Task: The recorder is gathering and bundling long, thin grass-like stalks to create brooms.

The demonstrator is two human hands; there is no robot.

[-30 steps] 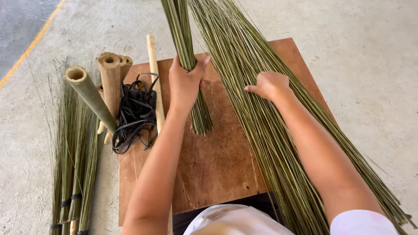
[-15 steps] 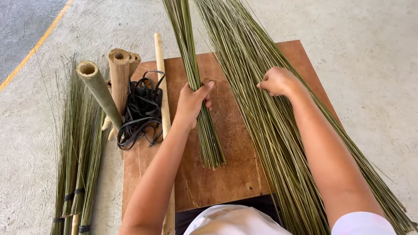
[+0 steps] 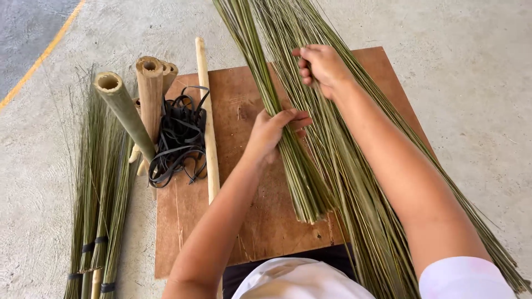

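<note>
The left hand (image 3: pixel 271 133) fingers hold a small stick bundle (image 3: pixel 288 149); the right hand (image 3: pixel 321 66) fingers pinch the big stick pile (image 3: pixel 360 210). Left of the bundle lie black straps (image 3: pixel 180 135) and bamboo tubes (image 3: pixel 149 94).

- Two bare forearms in view, no gloves, no watch, no rings or bands visible on either of the hands: left hand (image 3: pixel 271 133), right hand (image 3: pixel 321 66).
- White short-sleeved top: right sleeve hem shows at the bottom right edge, plain fabric, no print visible.
- White cloth over the chest at bottom centre, lightly creased.
- Dark garment just below it, only a strip visible.
</note>
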